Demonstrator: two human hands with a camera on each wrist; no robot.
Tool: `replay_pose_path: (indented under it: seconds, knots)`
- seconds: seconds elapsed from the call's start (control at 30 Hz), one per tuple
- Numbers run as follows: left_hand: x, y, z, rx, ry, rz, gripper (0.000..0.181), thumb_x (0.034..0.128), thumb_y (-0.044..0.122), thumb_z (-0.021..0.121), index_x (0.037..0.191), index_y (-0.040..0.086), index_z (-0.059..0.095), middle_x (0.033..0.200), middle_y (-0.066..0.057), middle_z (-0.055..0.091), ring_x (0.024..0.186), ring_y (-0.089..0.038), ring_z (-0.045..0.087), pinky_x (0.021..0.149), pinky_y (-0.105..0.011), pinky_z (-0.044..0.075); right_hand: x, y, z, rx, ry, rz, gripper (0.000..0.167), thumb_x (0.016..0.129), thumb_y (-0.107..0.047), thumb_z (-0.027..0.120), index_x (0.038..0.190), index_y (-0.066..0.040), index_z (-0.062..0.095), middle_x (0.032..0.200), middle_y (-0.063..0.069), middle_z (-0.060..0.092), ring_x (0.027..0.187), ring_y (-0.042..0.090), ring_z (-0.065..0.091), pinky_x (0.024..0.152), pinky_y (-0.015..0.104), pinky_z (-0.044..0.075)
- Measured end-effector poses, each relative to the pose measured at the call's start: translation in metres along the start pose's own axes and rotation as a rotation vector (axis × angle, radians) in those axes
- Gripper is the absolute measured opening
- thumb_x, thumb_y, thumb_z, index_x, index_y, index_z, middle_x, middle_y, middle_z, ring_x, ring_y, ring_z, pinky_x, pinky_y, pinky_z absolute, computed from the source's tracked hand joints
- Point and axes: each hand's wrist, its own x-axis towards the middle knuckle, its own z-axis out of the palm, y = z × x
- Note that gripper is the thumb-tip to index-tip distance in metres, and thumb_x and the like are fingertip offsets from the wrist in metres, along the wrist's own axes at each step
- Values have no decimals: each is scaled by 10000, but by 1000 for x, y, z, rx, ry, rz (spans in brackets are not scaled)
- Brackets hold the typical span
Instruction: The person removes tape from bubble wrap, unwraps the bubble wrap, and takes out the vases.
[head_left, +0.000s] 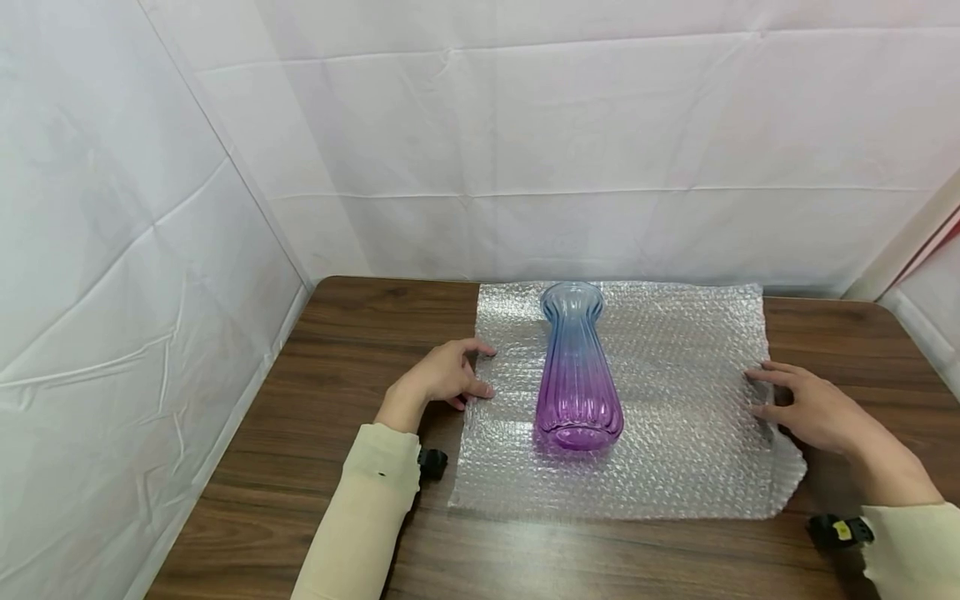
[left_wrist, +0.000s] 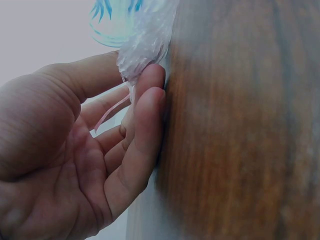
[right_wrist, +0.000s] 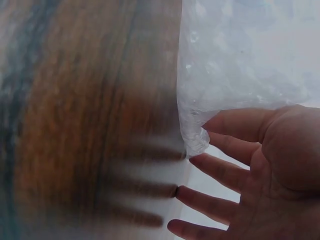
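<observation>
A ribbed glass vase [head_left: 577,375], blue at the mouth and fading to purple at the base, lies on its side on a sheet of bubble wrap [head_left: 690,400]. At the sheet's left edge, my left hand [head_left: 446,372] pinches the wrap; the left wrist view shows the bubble wrap [left_wrist: 145,47] between thumb and fingers. My right hand [head_left: 817,408] is at the opposite edge. In the right wrist view its thumb and forefinger hold the bubble wrap edge [right_wrist: 195,132], while the other fingers spread near the tabletop. Neither hand touches the vase.
The dark wooden table [head_left: 300,450] carries the sheet, which reaches close to the back edge. White cloth [head_left: 585,150] hangs behind the table and along its left side. A small black device [head_left: 432,463] sits at the left wrist, another black device [head_left: 840,531] at the right.
</observation>
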Motion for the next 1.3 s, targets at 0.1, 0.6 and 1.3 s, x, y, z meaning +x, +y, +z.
replay_pose_path:
  seconds: [0.1, 0.6, 1.3]
  knots:
    - [0, 0, 0, 1, 1, -1, 670, 860, 135, 860, 1459, 221, 572, 790, -104, 658, 650, -200, 650, 578, -351, 616, 0, 0, -1, -1, -2, 1, 693, 966, -277, 718, 1517, 47, 450, 1599, 393, 251, 1388, 688, 247, 1013, 814, 298]
    - [-2, 1, 0, -2, 0, -9, 673, 861, 137, 860, 1461, 226, 570, 793, -104, 665, 660, -202, 655, 589, -353, 619, 0, 6, -3, -12, -12, -22, 662, 948, -182, 721, 1513, 42, 459, 1597, 390, 262, 1377, 684, 277, 1001, 798, 327]
    - [-2, 3, 0, 2, 4, -6, 664, 869, 132, 851, 1464, 213, 568, 780, -95, 659, 662, -198, 653, 583, -342, 614, -1, 9, -6, -29, -20, -38, 673, 932, -131, 726, 1520, 42, 449, 1601, 382, 266, 1375, 679, 285, 998, 792, 330]
